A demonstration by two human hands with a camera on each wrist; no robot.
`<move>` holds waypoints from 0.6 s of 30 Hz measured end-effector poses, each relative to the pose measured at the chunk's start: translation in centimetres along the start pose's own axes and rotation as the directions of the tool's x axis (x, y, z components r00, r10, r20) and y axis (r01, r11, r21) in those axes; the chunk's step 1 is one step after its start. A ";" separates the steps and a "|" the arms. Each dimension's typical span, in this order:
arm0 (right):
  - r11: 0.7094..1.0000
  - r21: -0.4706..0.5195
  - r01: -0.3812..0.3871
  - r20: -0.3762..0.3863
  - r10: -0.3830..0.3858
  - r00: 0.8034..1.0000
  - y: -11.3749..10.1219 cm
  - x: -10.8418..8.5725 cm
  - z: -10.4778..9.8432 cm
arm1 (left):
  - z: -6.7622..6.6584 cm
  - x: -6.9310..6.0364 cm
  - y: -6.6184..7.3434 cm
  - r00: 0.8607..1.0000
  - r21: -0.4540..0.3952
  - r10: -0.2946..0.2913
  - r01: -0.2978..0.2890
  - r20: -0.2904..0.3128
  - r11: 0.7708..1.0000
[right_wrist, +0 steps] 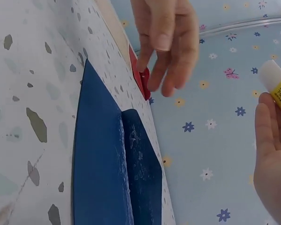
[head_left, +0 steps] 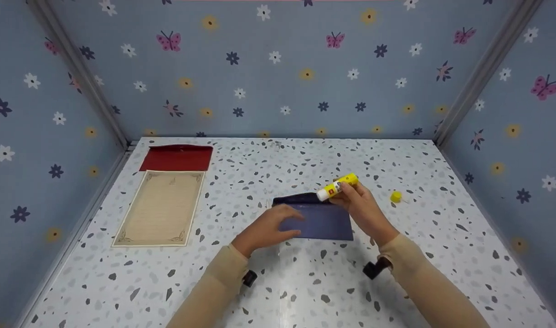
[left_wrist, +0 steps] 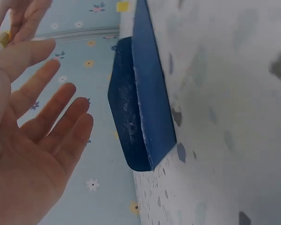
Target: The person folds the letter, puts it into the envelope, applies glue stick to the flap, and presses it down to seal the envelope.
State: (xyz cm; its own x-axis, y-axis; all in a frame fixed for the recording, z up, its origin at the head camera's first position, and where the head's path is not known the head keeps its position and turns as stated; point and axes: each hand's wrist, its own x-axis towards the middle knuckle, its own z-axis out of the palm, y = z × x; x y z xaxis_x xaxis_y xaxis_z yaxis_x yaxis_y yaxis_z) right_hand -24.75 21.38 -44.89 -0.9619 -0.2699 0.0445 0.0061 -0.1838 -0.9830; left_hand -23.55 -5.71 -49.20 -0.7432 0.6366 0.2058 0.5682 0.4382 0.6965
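Observation:
A dark blue envelope (head_left: 323, 223) lies on the table with its flap (left_wrist: 126, 108) raised at the far side. Whitish smears show on the inside of that flap in both wrist views. My right hand (head_left: 362, 207) grips a yellow glue stick (head_left: 346, 181) above the envelope's right part, its white end pointing left and down. Over the envelope's left part hovers my left hand (head_left: 271, 228), fingers loosely spread and holding nothing; the left wrist view shows it apart from the paper.
A yellow cap (head_left: 396, 197) sits on the speckled table to the right. At the far left lies a red envelope (head_left: 177, 158), with a cream sheet with an ornate border (head_left: 159, 209) just in front of it. Flower-patterned walls (head_left: 278, 68) enclose the back and sides.

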 end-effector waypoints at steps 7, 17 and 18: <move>0.989 -0.144 -0.033 -0.049 0.026 0.998 0.7 1.2 -0.8 | 1.1 -0.4 0.0 0.987 0.248 -0.102 0.069 0.124 0.966; 0.707 -0.705 0.049 0.014 -0.055 0.998 2.6 3.0 -0.9 | 2.3 0.2 -0.1 0.961 0.470 -0.191 0.075 0.202 0.879; 0.679 -0.731 0.069 0.036 -0.062 0.997 2.9 3.2 -0.9 | 2.4 0.2 -0.2 0.963 0.479 -0.182 0.067 0.199 0.875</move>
State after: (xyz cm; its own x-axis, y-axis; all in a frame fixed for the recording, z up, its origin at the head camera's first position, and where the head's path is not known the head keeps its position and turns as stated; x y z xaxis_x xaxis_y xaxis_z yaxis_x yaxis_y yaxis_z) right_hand -28.07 20.80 -47.75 -0.9500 -0.2915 0.1121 -0.2617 0.5472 -0.7951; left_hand -23.00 -4.18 -50.94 -0.7489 0.6594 -0.0653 0.6170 0.7299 0.2942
